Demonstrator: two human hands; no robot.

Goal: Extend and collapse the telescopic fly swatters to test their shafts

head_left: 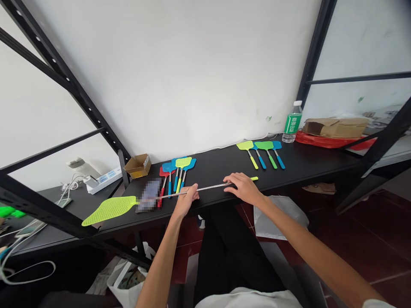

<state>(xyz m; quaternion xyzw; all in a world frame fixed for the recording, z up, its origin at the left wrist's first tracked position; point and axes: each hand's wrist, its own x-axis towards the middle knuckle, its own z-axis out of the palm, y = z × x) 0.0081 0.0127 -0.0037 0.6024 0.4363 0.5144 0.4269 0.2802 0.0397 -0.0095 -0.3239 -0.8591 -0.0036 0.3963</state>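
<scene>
A long fly swatter lies stretched across the front of the black table [308, 164]: its yellow-green head [109, 210] hangs out past the left end, its thin metal rod [210, 187] runs right to a yellow-green handle tip [253, 179]. My left hand [186, 199] is closed round the rod near its middle. My right hand [242, 187] is closed over the rod near the handle end.
A bunch of short swatters [177, 171] in red, blue and yellow lies behind my left hand; another group [263, 152] lies at the right. A small cardboard box [138, 166], a water bottle [292, 122], a brown box on red plastic [334, 128] and black shelf frames stand around.
</scene>
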